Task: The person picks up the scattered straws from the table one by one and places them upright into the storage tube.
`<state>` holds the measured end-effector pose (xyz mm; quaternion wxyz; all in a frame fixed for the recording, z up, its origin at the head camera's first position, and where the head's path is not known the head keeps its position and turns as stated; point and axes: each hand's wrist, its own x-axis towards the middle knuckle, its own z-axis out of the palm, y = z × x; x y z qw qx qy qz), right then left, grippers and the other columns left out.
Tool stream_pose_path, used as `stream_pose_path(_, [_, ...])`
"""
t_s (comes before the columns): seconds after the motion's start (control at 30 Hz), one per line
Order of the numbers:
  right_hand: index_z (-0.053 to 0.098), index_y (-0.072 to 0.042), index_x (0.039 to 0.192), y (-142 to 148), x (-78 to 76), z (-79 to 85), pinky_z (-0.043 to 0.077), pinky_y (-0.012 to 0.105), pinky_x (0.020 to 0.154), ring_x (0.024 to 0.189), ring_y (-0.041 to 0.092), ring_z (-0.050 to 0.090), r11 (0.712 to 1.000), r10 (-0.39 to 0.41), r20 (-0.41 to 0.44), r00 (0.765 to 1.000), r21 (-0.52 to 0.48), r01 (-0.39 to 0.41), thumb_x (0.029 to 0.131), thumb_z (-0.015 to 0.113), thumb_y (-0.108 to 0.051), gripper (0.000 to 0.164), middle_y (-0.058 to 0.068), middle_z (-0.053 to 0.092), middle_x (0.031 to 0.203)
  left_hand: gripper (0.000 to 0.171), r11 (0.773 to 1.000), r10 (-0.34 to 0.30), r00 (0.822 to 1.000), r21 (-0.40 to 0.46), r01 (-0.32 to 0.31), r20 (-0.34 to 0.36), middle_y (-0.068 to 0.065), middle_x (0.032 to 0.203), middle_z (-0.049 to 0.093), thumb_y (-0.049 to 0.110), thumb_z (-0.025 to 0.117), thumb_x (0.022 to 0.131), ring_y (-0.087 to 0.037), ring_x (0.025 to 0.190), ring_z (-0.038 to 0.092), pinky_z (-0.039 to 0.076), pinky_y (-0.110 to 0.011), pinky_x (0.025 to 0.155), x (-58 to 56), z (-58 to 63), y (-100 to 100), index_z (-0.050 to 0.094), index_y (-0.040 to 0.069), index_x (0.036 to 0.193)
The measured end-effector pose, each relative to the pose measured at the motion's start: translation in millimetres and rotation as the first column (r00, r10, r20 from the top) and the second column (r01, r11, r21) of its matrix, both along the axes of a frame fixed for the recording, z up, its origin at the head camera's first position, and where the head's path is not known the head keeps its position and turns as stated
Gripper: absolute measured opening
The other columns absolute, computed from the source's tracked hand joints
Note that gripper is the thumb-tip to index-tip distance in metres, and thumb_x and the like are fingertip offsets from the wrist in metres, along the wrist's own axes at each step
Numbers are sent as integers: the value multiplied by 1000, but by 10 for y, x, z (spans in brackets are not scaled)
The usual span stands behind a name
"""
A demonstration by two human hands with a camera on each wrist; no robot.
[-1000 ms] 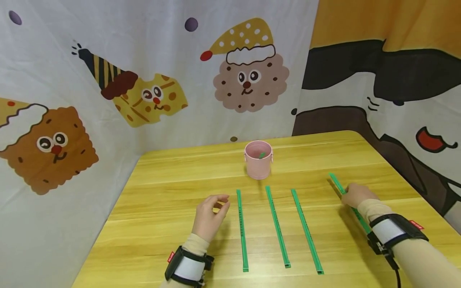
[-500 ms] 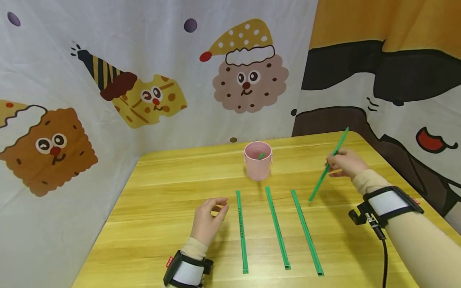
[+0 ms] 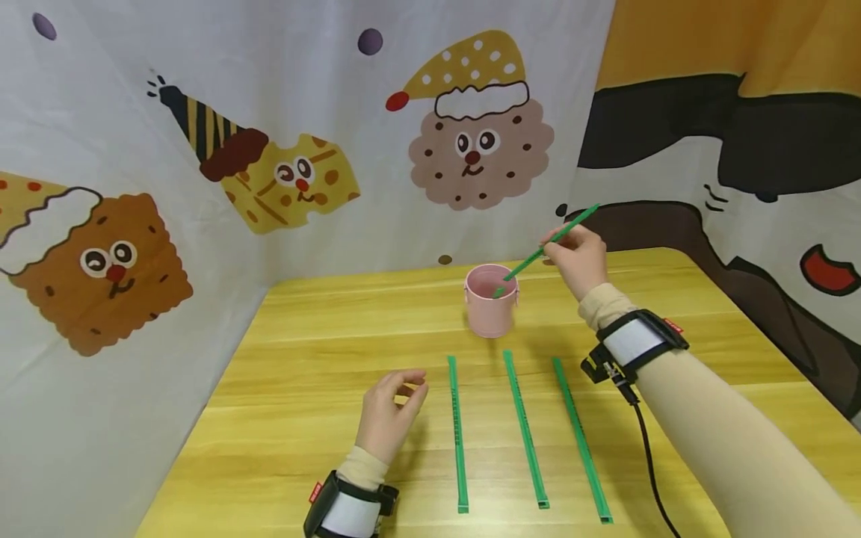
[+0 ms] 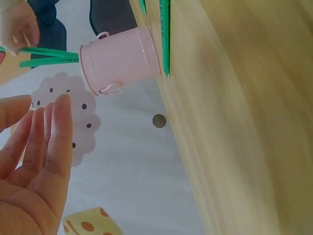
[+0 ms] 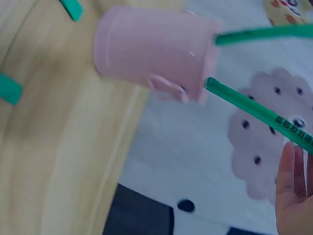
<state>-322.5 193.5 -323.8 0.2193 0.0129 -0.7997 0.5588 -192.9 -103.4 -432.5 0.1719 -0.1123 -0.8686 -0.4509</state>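
The slanted green straw [image 3: 531, 259] is pinched by the fingers of the right hand [image 3: 581, 258] at the pink bucket's [image 3: 489, 317] rim, nothing is held by the loose left hand [image 3: 389, 415] before the bucket, and the bucket might be tipped if bumped by the straw.

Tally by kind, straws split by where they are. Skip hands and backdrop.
Green straws lying on the table: 3
Held straw, in the right hand: 1
Bucket straw, in the pink bucket, only one visible: 1
Pink bucket: 1
Total: 6 (5 straws, 1 bucket)
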Motion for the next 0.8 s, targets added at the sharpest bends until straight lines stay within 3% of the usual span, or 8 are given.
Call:
stream_pose_path(0.17, [71,0,103,-175,-117,-213,50,27,72,80,15,58,987,7,63,998,162,-17,93,58,-10,19,15,67,92,16,1000,22,1000,8,-22,19,-8,98,73,10,71,91,-23,82,68,55,-18,61,37,-3,-93,73,7,107])
stream_pose_path(0.3, [71,0,105,-236,-183,-335,45,32,73,89,29,60,974,22,109,994,221,-46,93,57,-10,21,24,67,98,16,999,44,999,3,-45,30,-9,99,73,12,70,92,-23,84,68,55,-17,62,52,-7,-179,73,7,108])
stream_pose_path(0.57, [71,1,108,-209,-211,-496,46,32,73,96,36,64,959,27,175,984,273,-75,93,58,-9,22,25,70,104,15,1000,24,1000,2,-24,10,-9,98,72,11,69,92,-24,82,68,55,-18,60,27,-35,-180,73,7,107])
stream_pose_path(0.8, [67,1,122,-195,-197,-569,55,42,81,102,40,66,935,117,206,972,308,-178,91,61,-2,32,24,69,115,15,999,51,998,10,-52,47,-7,99,73,11,70,92,-20,82,68,55,-17,62,31,-12,-166,73,8,107])
